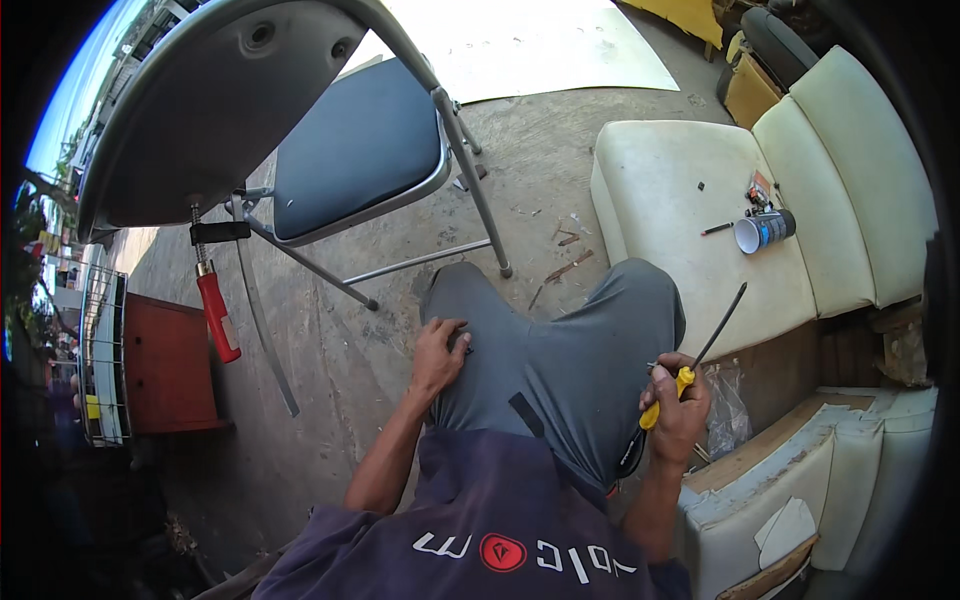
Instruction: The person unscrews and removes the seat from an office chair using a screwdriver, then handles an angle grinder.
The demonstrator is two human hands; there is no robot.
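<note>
In my right hand (680, 412) is a screwdriver with a yellow handle (651, 415), its dark shaft (722, 322) slanting up and to the right. A small metal piece (651, 366) shows at the thumb and fingertip of the same hand, too small to name. My left hand (436, 358) rests on my left thigh with its fingers curled and pinched together. Something tiny and dark (469, 350) shows at those fingertips. Ahead on the left stands a metal folding chair with a dark blue seat (358, 150). A red-handled clamp (216, 310) hangs at its dark backrest (215, 110).
At right, a cream upholstered seat (660, 180) carries an open can (768, 230), a dark marker-like stick (717, 229) and small hardware. A red-brown box (170, 365) stands left. A white sheet (520, 45) and wood scraps (568, 268) lie on the concrete floor (330, 400).
</note>
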